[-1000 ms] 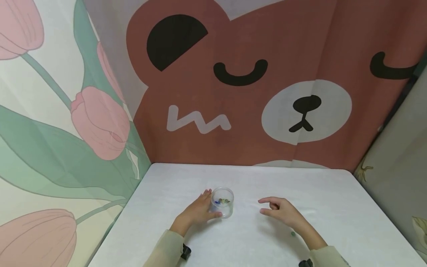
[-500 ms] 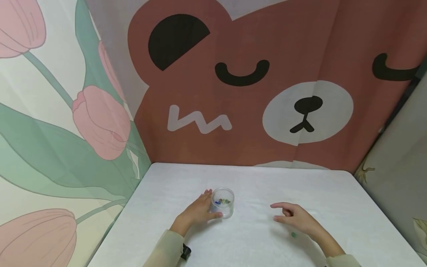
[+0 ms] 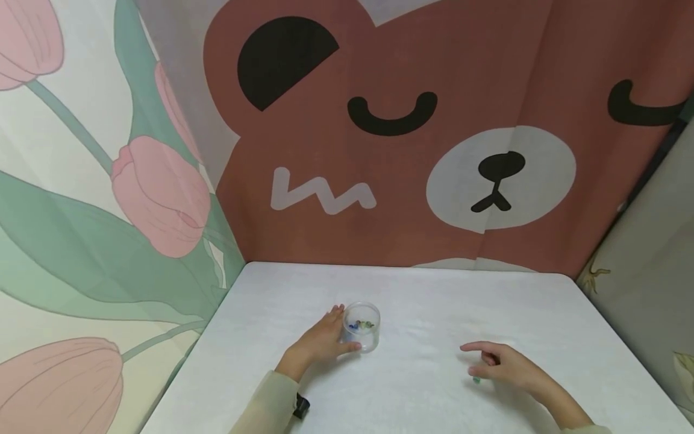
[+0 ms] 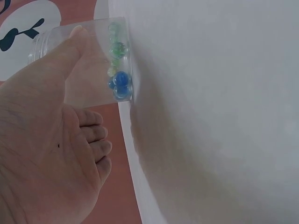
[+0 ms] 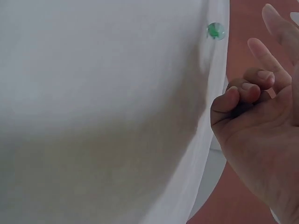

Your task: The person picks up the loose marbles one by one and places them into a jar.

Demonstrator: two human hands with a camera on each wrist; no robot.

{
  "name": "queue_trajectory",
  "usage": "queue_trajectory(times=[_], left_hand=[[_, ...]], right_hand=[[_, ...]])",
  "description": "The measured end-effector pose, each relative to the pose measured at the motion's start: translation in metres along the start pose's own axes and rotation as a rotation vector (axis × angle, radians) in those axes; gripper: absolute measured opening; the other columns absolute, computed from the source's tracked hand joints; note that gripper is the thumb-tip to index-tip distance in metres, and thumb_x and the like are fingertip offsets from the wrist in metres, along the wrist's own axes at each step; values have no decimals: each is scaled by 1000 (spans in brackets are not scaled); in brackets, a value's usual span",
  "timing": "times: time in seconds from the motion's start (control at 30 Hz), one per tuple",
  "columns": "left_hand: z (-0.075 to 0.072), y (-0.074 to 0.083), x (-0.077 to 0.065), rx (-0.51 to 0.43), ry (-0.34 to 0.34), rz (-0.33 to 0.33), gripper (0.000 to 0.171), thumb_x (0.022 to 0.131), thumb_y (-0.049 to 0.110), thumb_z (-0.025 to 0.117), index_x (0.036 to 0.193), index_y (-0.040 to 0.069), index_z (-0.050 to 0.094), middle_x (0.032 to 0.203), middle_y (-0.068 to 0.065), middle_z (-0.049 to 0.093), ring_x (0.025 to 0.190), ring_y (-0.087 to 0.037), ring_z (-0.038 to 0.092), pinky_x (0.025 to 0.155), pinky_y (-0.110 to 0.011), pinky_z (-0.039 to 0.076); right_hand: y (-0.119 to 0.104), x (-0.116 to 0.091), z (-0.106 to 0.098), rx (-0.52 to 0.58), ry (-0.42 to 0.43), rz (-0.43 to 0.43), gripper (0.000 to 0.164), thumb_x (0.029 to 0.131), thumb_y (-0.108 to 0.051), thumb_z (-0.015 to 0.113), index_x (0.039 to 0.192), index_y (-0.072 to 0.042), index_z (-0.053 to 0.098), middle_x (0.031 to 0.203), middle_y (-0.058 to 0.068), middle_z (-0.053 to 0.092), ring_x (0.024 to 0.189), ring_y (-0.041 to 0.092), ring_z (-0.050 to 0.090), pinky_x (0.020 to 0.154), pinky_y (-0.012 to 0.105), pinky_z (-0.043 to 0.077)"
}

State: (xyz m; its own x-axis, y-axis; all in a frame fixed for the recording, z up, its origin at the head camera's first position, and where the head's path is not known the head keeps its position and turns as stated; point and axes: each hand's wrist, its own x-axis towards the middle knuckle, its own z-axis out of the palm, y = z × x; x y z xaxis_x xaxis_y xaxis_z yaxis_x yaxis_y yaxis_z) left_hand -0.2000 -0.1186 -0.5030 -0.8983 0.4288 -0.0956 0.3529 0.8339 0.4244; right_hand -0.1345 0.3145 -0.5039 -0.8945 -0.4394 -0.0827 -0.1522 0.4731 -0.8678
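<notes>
A clear round plastic jar (image 3: 364,342) stands on the white table, with several blue, green and yellowish marbles (image 4: 120,80) at its bottom. My left hand (image 3: 320,340) holds the jar from its left side, thumb at the near wall and fingers around the far side. To the right, my right hand (image 3: 506,363) is over the table with index finger and thumb stretched out and apart, the other fingers curled and nothing held. A single clear marble with a green swirl (image 5: 216,31) lies on the cloth; in the head view it shows just below the right thumb.
A white cloth covers the table (image 3: 412,392). Behind it hangs a brown bear-print curtain (image 3: 325,241), with a tulip-print curtain (image 3: 70,253) on the left and a pale curtain (image 3: 650,241) on the right.
My right hand has moved right and toward the body, away from the jar to the green marble. The left hand stays at the jar.
</notes>
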Motion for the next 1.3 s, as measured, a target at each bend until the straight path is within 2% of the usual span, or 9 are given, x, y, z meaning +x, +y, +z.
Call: queue_trajectory(times=[0.17,0.43,0.67,0.87,1.0,1.3], left_hand=[[-1,0,0,-2,-1,0,104,90,64,65,159,-2,24,168,-15,20,155,-31,17,127,-47,19],[4,-7,2,23,16,25,107,88,69,62,159,-2,24,167,-14,21,155,-31,18,127,-46,21],[4,-7,3,16,17,25,107,88,68,63,158,-2,25,167,-14,21,155,-30,18,127,-46,20],[5,-8,4,5,20,27,105,88,67,64,159,-1,25,167,-14,21,155,-31,18,127,-47,20],[5,-7,3,7,19,29,106,88,68,63,159,-1,25,167,-15,21,155,-31,18,127,-46,20],[4,-7,3,12,19,27,106,88,67,64,158,-2,25,167,-15,21,155,-31,19,126,-46,20]], right_hand=[[4,-8,0,30,-74,33,48,95,-18,72,136,3,59,73,-4,35,62,4,32,53,25,30],[9,-12,2,-33,-53,131,46,92,-27,75,132,-5,66,73,-3,39,63,5,36,54,24,31],[12,-12,2,-44,-76,121,44,91,-27,77,130,-8,68,74,-2,38,64,6,36,54,24,29],[10,-12,2,-99,-67,134,43,88,-28,80,127,-13,70,76,-1,40,67,8,39,56,23,29],[13,-12,3,-132,-60,92,40,88,-24,79,125,-11,71,75,-2,40,66,8,39,55,23,29],[16,-11,4,-121,-50,54,27,89,-21,78,115,-13,74,74,-3,40,65,5,38,55,24,30]])
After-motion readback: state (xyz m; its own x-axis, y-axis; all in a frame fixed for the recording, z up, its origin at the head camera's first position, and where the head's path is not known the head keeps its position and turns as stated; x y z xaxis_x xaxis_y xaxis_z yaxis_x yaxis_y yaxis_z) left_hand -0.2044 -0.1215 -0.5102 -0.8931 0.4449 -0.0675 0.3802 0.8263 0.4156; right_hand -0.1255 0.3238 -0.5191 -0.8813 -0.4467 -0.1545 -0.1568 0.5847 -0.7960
